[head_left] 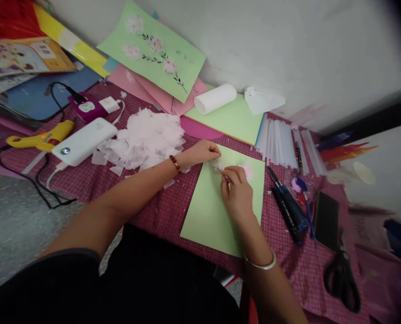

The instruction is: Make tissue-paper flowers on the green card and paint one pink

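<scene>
A light green sheet of paper (207, 211) lies on the checked tablecloth in front of me. My left hand (205, 152) is over its upper left edge, fingers pinched together; what they hold, if anything, is too small to make out. Over the middle of the sheet, my right hand (237, 189) has thumb and fingers pressed together on something small and thin. Between the two hands sits a small whitish paper flower (218, 166). A pink paper flower (247, 171) is near the sheet's upper right. Left of my left hand lies a heap of white paper pieces (153, 135).
A yellow glue gun (45, 137), a white power bank (85, 141) and a purple socket (87, 106) are at left. A finished flower picture (153, 49) leans behind. Glue sticks (277, 141), a box cutter (290, 209), a dark phone (326, 220) and black scissors (342, 279) are at right.
</scene>
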Demonstrator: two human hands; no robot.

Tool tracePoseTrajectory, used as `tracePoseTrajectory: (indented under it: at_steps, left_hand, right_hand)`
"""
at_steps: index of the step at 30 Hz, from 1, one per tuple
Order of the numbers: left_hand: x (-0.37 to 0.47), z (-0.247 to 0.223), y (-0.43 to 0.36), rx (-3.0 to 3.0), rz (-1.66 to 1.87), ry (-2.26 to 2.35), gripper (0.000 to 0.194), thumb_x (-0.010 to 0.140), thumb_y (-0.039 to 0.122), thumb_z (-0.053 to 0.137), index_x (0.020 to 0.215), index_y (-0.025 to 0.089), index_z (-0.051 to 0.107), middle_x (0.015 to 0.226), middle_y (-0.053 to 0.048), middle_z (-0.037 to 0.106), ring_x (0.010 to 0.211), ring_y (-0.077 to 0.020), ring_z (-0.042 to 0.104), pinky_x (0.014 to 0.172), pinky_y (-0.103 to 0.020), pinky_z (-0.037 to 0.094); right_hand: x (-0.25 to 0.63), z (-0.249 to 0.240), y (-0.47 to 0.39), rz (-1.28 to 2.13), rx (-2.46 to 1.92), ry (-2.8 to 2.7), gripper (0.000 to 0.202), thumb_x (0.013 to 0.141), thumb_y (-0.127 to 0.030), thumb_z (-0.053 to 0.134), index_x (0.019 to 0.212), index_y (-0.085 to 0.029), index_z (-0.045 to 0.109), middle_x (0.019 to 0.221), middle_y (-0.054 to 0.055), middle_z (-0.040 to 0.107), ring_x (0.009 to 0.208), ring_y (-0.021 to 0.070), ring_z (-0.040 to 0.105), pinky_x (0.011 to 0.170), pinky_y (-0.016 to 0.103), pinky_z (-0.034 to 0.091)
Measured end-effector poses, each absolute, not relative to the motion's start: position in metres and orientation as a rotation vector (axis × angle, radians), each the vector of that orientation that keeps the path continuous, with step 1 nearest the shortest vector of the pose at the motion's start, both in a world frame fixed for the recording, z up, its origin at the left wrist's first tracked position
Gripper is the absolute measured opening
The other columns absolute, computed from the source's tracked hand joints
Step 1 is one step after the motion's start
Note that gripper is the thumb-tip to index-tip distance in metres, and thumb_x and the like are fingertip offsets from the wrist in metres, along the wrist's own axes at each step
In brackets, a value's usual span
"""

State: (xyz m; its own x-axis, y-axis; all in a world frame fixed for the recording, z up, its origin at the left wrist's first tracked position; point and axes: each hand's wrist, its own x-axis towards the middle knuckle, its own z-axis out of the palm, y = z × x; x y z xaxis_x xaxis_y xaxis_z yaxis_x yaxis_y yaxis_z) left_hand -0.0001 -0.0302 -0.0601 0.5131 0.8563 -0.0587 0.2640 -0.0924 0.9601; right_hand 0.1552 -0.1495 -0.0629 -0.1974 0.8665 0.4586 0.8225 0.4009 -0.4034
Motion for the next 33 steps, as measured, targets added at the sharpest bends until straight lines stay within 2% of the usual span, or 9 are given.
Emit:
tracePoseTrajectory:
  at_steps: [4,11,14,16,21,27,33]
  left_hand:
    - [-0.004,-0.062,-0.031,1.558,0.668,0.993,0.010,0.074,0.015,0.057,0.074,0.011,0.066,0.063,0.002,0.057,0.054,-0.0069,0.040,0.052,-0.021,0.028]
    - [-0.006,-0.063,-0.030,1.574,0.649,0.980,0.009,0.073,0.014,0.057,0.072,0.012,0.065,0.065,0.001,0.058,0.057,-0.0077,0.043,0.052,-0.021,0.030]
    - [-0.008,-0.067,-0.027,1.609,0.623,0.950,0.013,0.072,0.010,0.054,0.076,0.012,0.066,0.070,0.000,0.062,0.061,-0.0083,0.049,0.056,-0.021,0.034]
    - [-0.011,-0.070,-0.024,1.615,0.606,0.916,0.019,0.069,0.006,0.052,0.080,0.012,0.065,0.073,0.000,0.064,0.064,-0.0083,0.052,0.060,-0.020,0.037]
    - [-0.020,-0.069,-0.019,1.724,0.494,0.706,0.023,0.064,0.003,0.053,0.083,0.013,0.061,0.072,0.002,0.061,0.062,-0.0076,0.052,0.059,-0.019,0.039]
    - [-0.020,-0.064,-0.025,2.054,0.419,0.678,0.016,0.066,0.014,0.066,0.082,0.013,0.065,0.076,0.001,0.058,0.063,-0.0087,0.048,0.060,-0.022,0.039]
    - [-0.017,-0.067,-0.028,2.193,0.435,0.734,0.026,0.069,0.005,0.057,0.089,0.014,0.071,0.080,-0.001,0.057,0.066,-0.0093,0.051,0.063,-0.021,0.039]
  right_hand:
    - [0.148,-0.067,-0.150,0.008,-1.412,-2.216,0.025,0.092,-0.012,0.043,0.103,-0.022,0.063,0.102,0.008,0.063,0.090,0.0203,0.061,0.074,0.033,0.048]
    - [0.136,-0.075,-0.152,-0.148,-1.409,-2.388,0.021,0.092,-0.011,0.048,0.096,-0.020,0.066,0.096,0.009,0.063,0.084,0.0227,0.056,0.068,0.036,0.039]
    - [0.142,-0.072,-0.152,0.043,-1.331,-2.210,0.022,0.093,-0.013,0.046,0.098,-0.022,0.066,0.100,0.008,0.062,0.089,0.0219,0.058,0.072,0.036,0.042]
    - [0.150,-0.067,-0.151,0.236,-1.308,-1.883,0.020,0.094,-0.018,0.046,0.098,-0.023,0.065,0.099,0.007,0.061,0.091,0.0204,0.059,0.077,0.036,0.045]
    - [0.173,-0.065,-0.146,0.698,-1.332,-1.123,0.020,0.093,-0.035,0.051,0.094,-0.020,0.065,0.091,0.003,0.058,0.069,0.0129,0.053,0.068,0.030,0.045]
    - [0.177,-0.075,-0.141,0.855,-1.301,-1.151,0.020,0.090,-0.036,0.056,0.091,-0.022,0.070,0.071,-0.002,0.053,0.065,0.0128,0.048,0.064,0.027,0.038]
    - [0.176,-0.077,-0.141,0.862,-1.284,-1.111,0.018,0.090,-0.035,0.057,0.090,-0.022,0.070,0.070,-0.002,0.052,0.065,0.0124,0.047,0.063,0.027,0.035]
